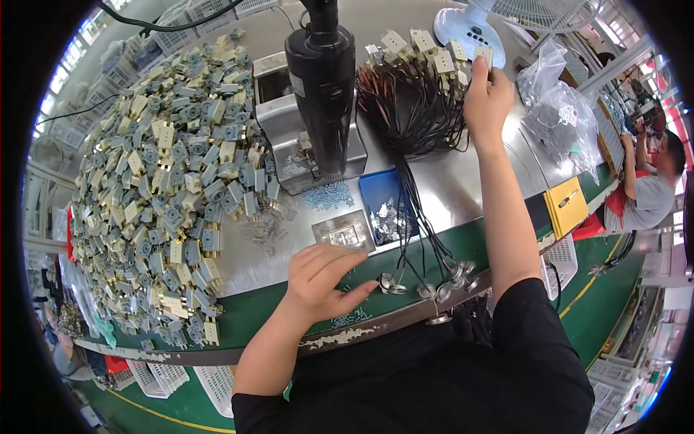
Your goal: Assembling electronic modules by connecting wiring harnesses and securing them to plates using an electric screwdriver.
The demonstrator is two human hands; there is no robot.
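Observation:
My right hand (489, 101) reaches to the far side of the workbench. Its thumb and fingers are closed on a cream plastic socket block (483, 55), at the end of a row of similar blocks (421, 41) with black cables. The bundle of black cables (419, 126) runs toward me over the bench edge, ending in round metal pieces (441, 288). My left hand (318, 278) hovers near the front edge with thumb and fingers apart, holding nothing I can see. Just beyond it lies a small metal plate (325, 230) with a recess holding small parts.
A large heap of grey and cream plastic parts (166, 181) covers the left side. A black cylindrical tool (322, 94) stands over a metal fixture (289, 163). Nearby are blue screws (329, 195), a blue tray (374, 189), a plastic bag (564, 108) and a fan (470, 29).

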